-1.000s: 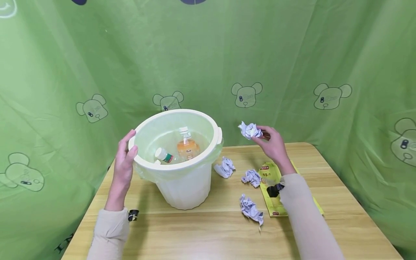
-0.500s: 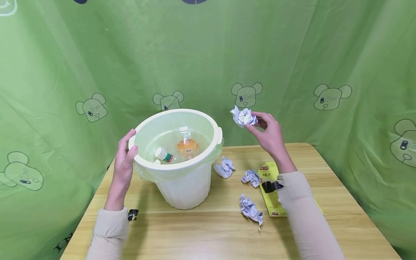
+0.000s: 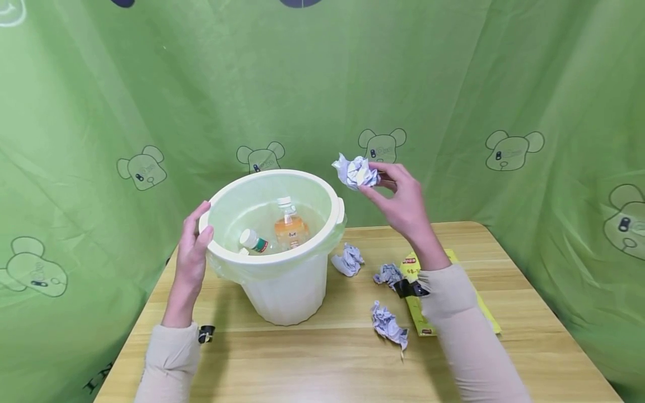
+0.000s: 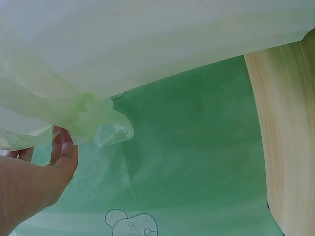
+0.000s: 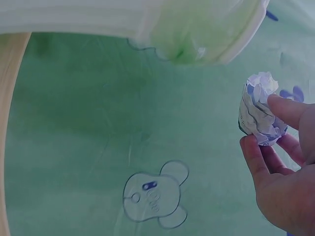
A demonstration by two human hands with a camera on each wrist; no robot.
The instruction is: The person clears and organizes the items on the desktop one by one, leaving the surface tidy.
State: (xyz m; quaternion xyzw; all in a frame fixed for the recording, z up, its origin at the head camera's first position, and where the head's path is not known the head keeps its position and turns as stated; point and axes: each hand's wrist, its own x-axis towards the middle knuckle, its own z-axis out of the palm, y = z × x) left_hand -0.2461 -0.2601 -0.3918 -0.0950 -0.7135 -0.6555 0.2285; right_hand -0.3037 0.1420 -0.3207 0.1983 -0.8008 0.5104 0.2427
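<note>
A white trash bin (image 3: 287, 291) lined with a thin pale green bag (image 4: 29, 98) stands tilted toward me on the table. My left hand (image 3: 192, 246) grips its rim at the left, thumb on the near side. Inside lie a bottle with orange liquid (image 3: 291, 228) and a white-capped bottle (image 3: 254, 240); their lower parts are hidden. In my right hand (image 3: 403, 204) a crumpled paper ball (image 3: 356, 172) is pinched between thumb and fingers. It hangs in the air just above and right of the bin's rim, apart from it, as the right wrist view also shows.
On the wooden table (image 3: 322, 369), right of the bin, lie three more crumpled papers: one beside the bin (image 3: 348, 259), another (image 3: 388, 275) by a yellow packet (image 3: 420, 313), and a third nearer me (image 3: 389, 326). A green curtain (image 3: 322, 84) hangs behind.
My right hand has carried the paper ball up and to the left, closer to the bin's rim. The left hand and the bin have stayed in place.
</note>
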